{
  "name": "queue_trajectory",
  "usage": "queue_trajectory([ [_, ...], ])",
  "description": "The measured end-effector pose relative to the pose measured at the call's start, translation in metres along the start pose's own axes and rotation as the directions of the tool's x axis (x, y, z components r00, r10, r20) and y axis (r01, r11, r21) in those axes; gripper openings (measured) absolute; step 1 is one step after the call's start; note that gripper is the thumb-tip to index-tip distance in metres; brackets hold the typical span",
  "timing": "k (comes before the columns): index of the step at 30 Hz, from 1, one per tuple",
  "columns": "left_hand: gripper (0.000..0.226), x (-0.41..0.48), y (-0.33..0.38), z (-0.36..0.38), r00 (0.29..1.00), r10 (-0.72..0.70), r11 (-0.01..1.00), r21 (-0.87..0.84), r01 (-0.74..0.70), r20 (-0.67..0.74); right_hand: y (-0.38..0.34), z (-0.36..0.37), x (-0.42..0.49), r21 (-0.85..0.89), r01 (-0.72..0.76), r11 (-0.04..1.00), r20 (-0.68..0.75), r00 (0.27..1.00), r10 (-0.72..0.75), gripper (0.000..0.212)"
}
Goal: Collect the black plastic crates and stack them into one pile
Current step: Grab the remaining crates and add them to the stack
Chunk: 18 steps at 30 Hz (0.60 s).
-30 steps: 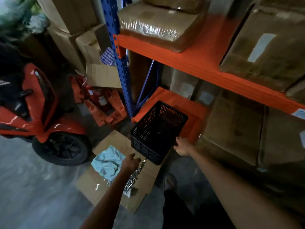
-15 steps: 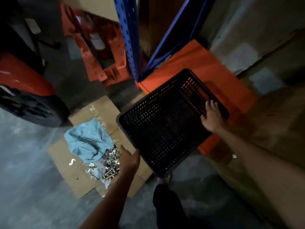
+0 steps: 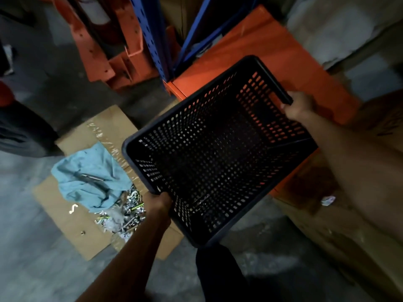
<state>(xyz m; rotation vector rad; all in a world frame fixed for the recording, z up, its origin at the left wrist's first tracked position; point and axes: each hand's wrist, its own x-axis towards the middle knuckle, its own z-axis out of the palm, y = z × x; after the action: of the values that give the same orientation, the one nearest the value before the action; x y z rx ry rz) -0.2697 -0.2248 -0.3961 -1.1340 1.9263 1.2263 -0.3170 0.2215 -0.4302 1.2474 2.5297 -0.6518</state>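
One black plastic crate (image 3: 218,149) with perforated walls fills the middle of the view, empty and lifted off the floor, tilted slightly. My left hand (image 3: 158,200) grips its near-left rim. My right hand (image 3: 297,105) is closed over the far-right rim. No other crate shows in view.
A flattened cardboard sheet (image 3: 72,214) lies on the concrete floor at left, carrying a light blue rag (image 3: 87,175) and a heap of metal bolts (image 3: 124,212). A blue rack post (image 3: 152,35) and an orange shelf deck (image 3: 261,46) stand behind. Cardboard boxes (image 3: 349,225) crowd the right.
The crate has come up off the floor and nearer to me. My left hand closed on its near rim, and my right hand shifted to the far rim.
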Motion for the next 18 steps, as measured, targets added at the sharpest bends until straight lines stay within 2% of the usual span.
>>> queue_trajectory([
  [3,0.013,0.009,0.013,-0.039,0.998,0.041,0.997,0.069,-0.045,0.050,0.008,-0.008,-0.031,0.064,0.046,0.997,0.075,0.996,-0.050,0.031],
  [5,0.022,0.011,0.026,-0.080,0.995,0.053,0.983,0.171,-0.068,0.088,0.013,-0.012,-0.067,0.093,0.031,0.995,0.122,0.992,-0.042,0.031],
  [8,0.028,0.018,0.055,-0.146,0.976,0.073,0.949,0.287,-0.131,0.205,0.018,-0.015,-0.130,0.149,-0.039,0.988,0.130,0.991,0.020,0.032],
  [12,0.041,0.025,0.100,-0.230,0.940,0.213,0.840,0.442,-0.315,0.266,0.014,-0.009,-0.236,0.276,-0.153,0.949,0.149,0.982,0.115,0.030],
  [14,0.058,-0.028,0.130,-0.274,0.908,0.351,0.732,0.539,-0.418,0.228,0.001,-0.015,-0.316,0.348,-0.195,0.917,0.091,0.981,0.174,0.039],
  [15,0.063,-0.059,0.142,-0.302,0.868,0.435,0.664,0.565,-0.489,0.239,-0.011,-0.026,-0.364,0.375,-0.193,0.907,0.040,0.981,0.192,0.050],
  [17,0.058,-0.101,0.158,-0.343,0.744,0.592,0.445,0.644,-0.622,0.309,-0.034,-0.050,-0.442,0.362,-0.128,0.923,-0.050,0.986,0.157,0.069],
  [18,0.064,-0.123,0.163,-0.365,0.648,0.671,0.314,0.653,-0.690,0.362,-0.047,-0.066,-0.483,0.341,-0.093,0.936,-0.088,0.988,0.130,0.071],
])
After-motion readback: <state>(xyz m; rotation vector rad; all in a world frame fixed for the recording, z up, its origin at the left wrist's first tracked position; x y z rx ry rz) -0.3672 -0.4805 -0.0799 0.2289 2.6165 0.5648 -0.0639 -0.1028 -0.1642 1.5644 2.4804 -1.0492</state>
